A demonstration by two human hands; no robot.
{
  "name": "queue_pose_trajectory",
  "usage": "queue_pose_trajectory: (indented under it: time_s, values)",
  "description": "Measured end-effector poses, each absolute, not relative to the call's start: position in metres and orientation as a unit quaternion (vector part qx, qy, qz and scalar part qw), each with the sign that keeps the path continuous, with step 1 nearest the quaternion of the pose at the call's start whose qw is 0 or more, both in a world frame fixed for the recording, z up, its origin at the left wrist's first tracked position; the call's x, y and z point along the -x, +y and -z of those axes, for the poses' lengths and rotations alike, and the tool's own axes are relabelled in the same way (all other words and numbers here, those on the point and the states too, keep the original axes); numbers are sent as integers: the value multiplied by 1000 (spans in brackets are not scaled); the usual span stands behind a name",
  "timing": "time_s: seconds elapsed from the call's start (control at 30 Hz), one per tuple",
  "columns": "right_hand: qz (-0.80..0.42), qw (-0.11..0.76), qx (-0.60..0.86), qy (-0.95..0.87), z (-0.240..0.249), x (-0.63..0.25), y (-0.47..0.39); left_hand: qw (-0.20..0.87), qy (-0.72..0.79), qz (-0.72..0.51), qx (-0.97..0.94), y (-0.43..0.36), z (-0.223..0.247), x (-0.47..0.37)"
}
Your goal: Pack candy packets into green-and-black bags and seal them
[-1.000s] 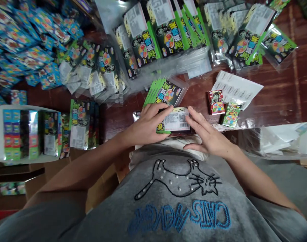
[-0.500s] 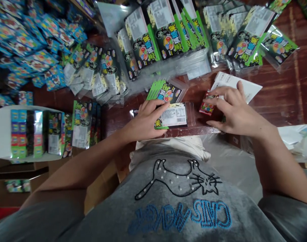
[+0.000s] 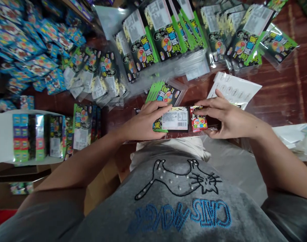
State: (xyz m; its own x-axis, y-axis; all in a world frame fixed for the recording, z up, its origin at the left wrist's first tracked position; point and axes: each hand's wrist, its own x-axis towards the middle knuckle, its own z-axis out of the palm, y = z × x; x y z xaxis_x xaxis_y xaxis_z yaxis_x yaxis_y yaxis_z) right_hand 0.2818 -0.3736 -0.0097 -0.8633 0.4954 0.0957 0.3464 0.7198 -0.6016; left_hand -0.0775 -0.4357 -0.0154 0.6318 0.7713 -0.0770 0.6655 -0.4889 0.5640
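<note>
A black candy box with a white barcode label lies near the table's front edge. My left hand is closed over its left end, fingers along the top and thumb at the lower edge. My right hand grips a small red candy packet by its right side. The packet lies flush with the right end of the black box; whether it is inside a clear sleeve I cannot tell. Just behind the box are fanned black-and-green packs in clear plastic.
A white sheet of oval stickers lies beyond my right hand. Bagged black-and-green packs line the back of the table. Many blue packets are heaped at far left, above a white box of coloured packs.
My right hand has moved left with the red packet, from beside the sticker sheet to the right end of the black box. My left hand has stayed on the box.
</note>
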Motion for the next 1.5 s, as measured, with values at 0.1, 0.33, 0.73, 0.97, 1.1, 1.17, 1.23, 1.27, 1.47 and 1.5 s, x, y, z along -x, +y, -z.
queue_pose_trajectory:
  time_s: [0.1,0.33,0.73,0.97,1.1,1.17,1.23,1.27,1.47,1.5]
  values:
    - [-278,141,255,-915,13,-274,-373,301,415,-95,-853,-440,15,72]
    - [-246,187,309,-900,15,-269,-393,258,509,-103,-815,-444,20,60]
    - [-262,167,354,-882,30,-291,-409,256,437,-116,-854,-437,16,64]
    - [-146,52,458,-876,24,-379,-410,253,429,-86,-863,-439,25,70]
    - [-214,136,384,-888,17,-354,-406,239,405,-101,-877,-441,26,64]
    - [-276,143,326,-893,12,-330,-404,243,395,-112,-879,-443,23,62]
    - [-319,130,279,-896,10,-312,-399,256,385,-119,-879,-445,20,62]
    - [-330,125,266,-897,10,-306,-396,261,381,-121,-878,-446,18,62]
    - [-264,141,251,-921,15,-287,-385,244,416,-140,-865,-453,21,59]
    - [-245,140,251,-926,15,-285,-385,236,434,-140,-858,-454,23,57]
